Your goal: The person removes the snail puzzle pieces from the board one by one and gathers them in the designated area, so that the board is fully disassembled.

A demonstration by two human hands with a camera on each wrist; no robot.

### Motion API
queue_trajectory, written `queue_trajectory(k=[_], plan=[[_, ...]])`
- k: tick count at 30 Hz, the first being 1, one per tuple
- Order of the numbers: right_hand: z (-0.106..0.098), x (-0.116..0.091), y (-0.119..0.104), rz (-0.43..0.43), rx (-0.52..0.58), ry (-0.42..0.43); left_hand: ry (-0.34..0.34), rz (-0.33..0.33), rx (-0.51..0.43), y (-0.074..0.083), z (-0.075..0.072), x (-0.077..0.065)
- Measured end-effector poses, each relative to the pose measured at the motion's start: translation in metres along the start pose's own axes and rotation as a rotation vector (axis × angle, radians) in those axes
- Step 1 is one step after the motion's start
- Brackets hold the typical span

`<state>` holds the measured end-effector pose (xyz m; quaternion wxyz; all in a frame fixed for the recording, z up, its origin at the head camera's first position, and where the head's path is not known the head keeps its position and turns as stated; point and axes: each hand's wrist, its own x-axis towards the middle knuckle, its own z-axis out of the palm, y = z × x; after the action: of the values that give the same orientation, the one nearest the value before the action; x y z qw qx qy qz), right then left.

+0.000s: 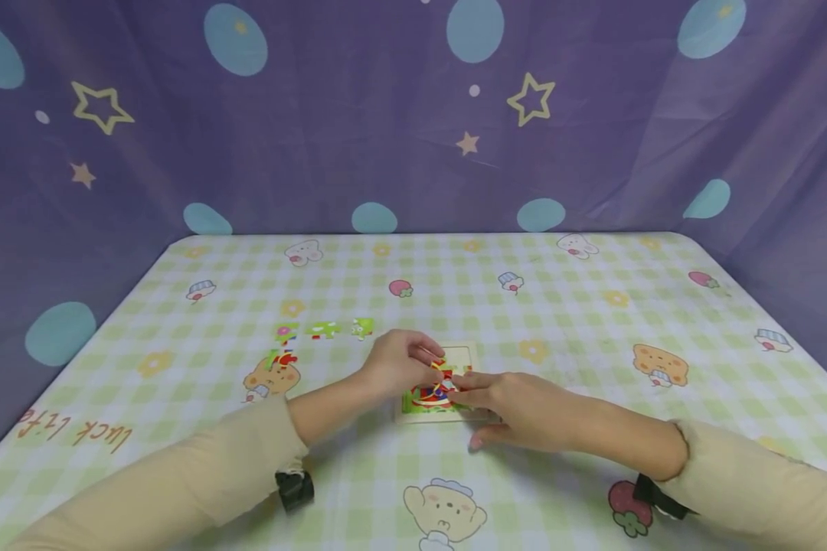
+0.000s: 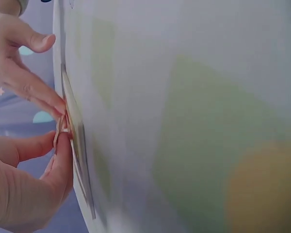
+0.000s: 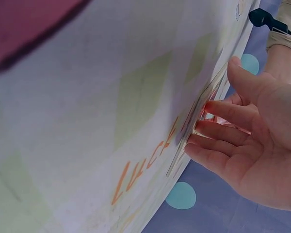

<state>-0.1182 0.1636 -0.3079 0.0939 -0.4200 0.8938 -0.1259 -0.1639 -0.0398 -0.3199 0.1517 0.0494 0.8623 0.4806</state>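
Note:
A wooden jigsaw tray (image 1: pixel 427 418) lies on the table, partly filled with a colourful red, blue and green picture. My left hand (image 1: pixel 398 361) is over its left side, pinching a thin puzzle piece (image 2: pixel 57 133) between thumb and fingers, tilted up from the tray. From the right, my right hand (image 1: pixel 527 404) reaches in with its fingers nearly straight. Its fingertips (image 3: pixel 203 127) touch the picture beside the pinched piece, and its thumb is held apart near the tray's front right. Both hands cover part of the picture.
Several loose puzzle pieces lie left of the tray: a green one with a pink flower (image 1: pixel 286 332), a green-and-white one (image 1: pixel 325 330), a green one (image 1: pixel 361 328) and a red-and-green one (image 1: pixel 286 360). A checked cloth (image 1: pixel 572 306) covers the table; a purple curtain (image 1: pixel 386 115) hangs behind.

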Motion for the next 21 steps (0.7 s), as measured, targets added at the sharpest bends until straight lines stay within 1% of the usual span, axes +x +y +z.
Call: queue_trajectory(k=[4,9,13,18,21], plan=[[0.000,0.001,0.000,0.001,-0.004,0.003,0.018,-0.027,-0.008,0.000,-0.008,0.000],[0.001,0.000,0.001,0.000,-0.014,0.005,0.056,-0.040,-0.014,-0.004,-0.024,-0.001],[0.002,0.000,0.002,0.001,-0.010,0.004,0.075,-0.046,-0.023,-0.014,-0.039,-0.003],[0.002,0.000,0.001,0.007,-0.004,0.000,0.084,-0.100,-0.058,-0.028,-0.060,-0.011],[0.002,-0.001,0.001,0.006,-0.010,0.006,0.083,-0.115,-0.082,-0.034,-0.074,-0.017]])
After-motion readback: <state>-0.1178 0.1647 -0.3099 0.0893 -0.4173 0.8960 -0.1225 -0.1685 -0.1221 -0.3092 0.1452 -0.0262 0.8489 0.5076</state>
